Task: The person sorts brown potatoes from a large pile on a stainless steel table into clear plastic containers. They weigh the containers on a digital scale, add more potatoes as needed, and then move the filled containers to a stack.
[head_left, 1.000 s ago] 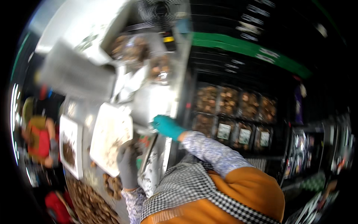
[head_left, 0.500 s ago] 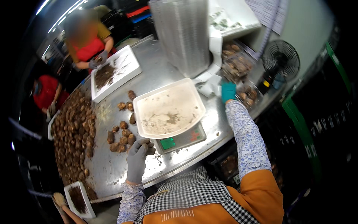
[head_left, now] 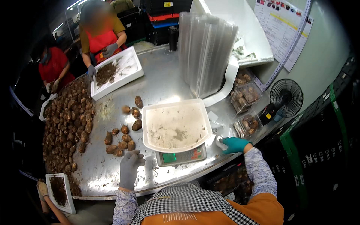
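Note:
My left hand (head_left: 130,170), in a grey glove, is over the steel table left of the scale. Its fingers are loosely bent and apart, with nothing in them. In a teal glove, my right hand (head_left: 235,145) pinches a small piece of white label paper (head_left: 220,141) right of the scale. A shallow white plastic tub (head_left: 176,125), dirty and without tubers, rests on the digital scale (head_left: 182,155), whose display glows green. Several brown taro-like tubers (head_left: 123,144) lie left of the tub. Beyond my right hand stands a clear box of tubers (head_left: 247,124).
A large tuber heap (head_left: 69,123) covers the table's left side. Tall stacked clear plastic containers (head_left: 206,52) stand behind the tub, beside a white foam box (head_left: 258,45). A black fan (head_left: 286,98) is at right. Across the table, a person in a red apron (head_left: 99,43) touches a white tray (head_left: 129,71).
My right hand has drawn back from the clear boxes toward me and now pinches white paper. My left hand stays beside the scale. The view has shifted, and the co-worker's hands have moved apart.

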`<state>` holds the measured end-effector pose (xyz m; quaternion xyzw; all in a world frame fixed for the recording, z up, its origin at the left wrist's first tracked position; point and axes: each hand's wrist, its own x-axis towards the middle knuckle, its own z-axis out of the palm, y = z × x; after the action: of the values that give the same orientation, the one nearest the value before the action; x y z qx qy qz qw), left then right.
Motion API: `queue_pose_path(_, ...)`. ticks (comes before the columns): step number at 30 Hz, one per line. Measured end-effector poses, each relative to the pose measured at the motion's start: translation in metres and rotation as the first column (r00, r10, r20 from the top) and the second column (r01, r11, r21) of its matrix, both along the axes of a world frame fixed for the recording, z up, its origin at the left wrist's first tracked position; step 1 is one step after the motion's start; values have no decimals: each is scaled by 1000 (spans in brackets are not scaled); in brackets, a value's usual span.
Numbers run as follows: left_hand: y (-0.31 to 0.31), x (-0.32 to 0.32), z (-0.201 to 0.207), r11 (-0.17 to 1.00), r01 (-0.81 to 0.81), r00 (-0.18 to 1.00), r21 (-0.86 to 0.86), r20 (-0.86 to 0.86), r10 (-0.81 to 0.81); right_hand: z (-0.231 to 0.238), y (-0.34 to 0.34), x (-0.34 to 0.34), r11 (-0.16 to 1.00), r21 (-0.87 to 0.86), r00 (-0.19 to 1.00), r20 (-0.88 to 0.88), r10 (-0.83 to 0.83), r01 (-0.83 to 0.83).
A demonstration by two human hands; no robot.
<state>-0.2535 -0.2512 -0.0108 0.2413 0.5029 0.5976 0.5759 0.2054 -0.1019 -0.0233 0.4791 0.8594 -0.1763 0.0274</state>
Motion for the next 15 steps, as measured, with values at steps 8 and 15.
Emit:
queue_pose_path(8,23,9,14,998,12,999,61,-50,-9,230,185,-75,631,727,815,-522,253,270)
queue_pose_path(15,-10,-21,20,984,-167,970,59,-171,174,318,292,-82,825,562,981,-186,58,57)
